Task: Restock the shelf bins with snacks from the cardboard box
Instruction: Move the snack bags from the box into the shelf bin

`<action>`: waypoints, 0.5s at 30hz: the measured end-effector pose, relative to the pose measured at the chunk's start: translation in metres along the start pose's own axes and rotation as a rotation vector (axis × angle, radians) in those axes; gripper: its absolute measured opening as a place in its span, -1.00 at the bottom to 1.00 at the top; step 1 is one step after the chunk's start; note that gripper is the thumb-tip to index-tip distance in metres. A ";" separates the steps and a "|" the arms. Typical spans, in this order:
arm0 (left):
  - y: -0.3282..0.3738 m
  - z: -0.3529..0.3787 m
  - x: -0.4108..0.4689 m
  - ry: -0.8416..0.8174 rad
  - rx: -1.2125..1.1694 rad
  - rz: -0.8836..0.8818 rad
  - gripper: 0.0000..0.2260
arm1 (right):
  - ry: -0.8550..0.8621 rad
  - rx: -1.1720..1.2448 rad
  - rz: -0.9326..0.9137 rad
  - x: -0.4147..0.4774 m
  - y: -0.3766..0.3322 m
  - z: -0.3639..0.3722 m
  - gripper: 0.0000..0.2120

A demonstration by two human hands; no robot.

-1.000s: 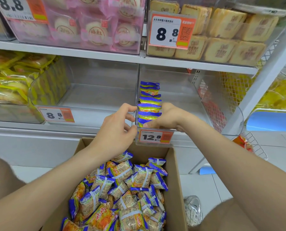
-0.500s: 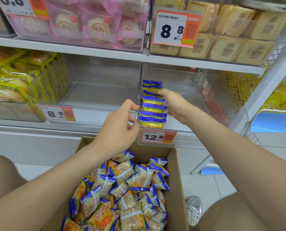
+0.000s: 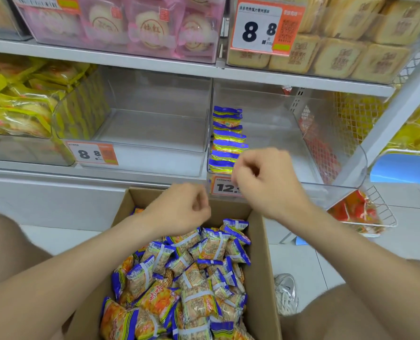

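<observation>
A cardboard box [image 3: 265, 278] stands open below me, holding several blue-and-orange snack packets [image 3: 191, 273]. In the clear shelf bin [image 3: 346, 168] a row of the same packets [image 3: 227, 141] stands on edge along its left wall. My left hand [image 3: 179, 212] hovers over the back of the box with loosely curled fingers and holds nothing. My right hand [image 3: 265, 182] hangs in front of the bin's lip and price tag [image 3: 222, 187], fingers loosely curled, empty.
An empty clear bin [image 3: 155, 133] sits left of the stocked one, with yellow packets [image 3: 15, 104] further left. Pink cakes and tan biscuit packs fill the upper shelf. A wire basket [image 3: 366, 212] hangs at right. My shoe [image 3: 286, 293] is beside the box.
My right hand has pulled back out of the bin and down toward the box. My left hand has dropped lower over the box. The row of packets stays in the bin.
</observation>
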State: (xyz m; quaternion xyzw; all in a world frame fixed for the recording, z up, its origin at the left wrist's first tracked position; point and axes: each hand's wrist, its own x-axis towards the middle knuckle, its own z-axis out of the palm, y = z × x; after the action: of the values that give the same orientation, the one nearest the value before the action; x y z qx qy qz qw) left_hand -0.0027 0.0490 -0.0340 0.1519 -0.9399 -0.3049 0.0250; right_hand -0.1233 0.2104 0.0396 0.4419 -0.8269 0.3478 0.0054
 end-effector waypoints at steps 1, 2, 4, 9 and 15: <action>-0.008 0.011 0.000 -0.123 0.065 0.040 -0.95 | -0.113 -0.015 -0.004 -0.016 -0.003 0.006 -0.79; -0.015 0.022 0.000 -0.237 0.137 0.072 -0.94 | -0.241 -0.041 0.001 -0.030 -0.004 0.013 -0.78; -0.028 0.046 0.000 -0.403 0.260 0.107 -0.84 | -0.474 -0.145 0.010 -0.048 0.009 0.031 -0.77; -0.044 0.100 -0.018 -0.677 0.357 0.106 -0.52 | -0.992 -0.494 0.011 -0.075 0.072 0.071 -0.89; -0.042 0.158 -0.054 -0.694 0.483 0.154 -0.18 | -1.160 -0.550 -0.178 -0.095 0.076 0.098 -0.60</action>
State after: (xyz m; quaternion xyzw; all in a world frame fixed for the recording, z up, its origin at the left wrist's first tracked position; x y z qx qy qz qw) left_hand 0.0385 0.1223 -0.1844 -0.0288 -0.9456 -0.1062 -0.3061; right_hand -0.0921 0.2504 -0.1076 0.6075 -0.7144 -0.1737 -0.3006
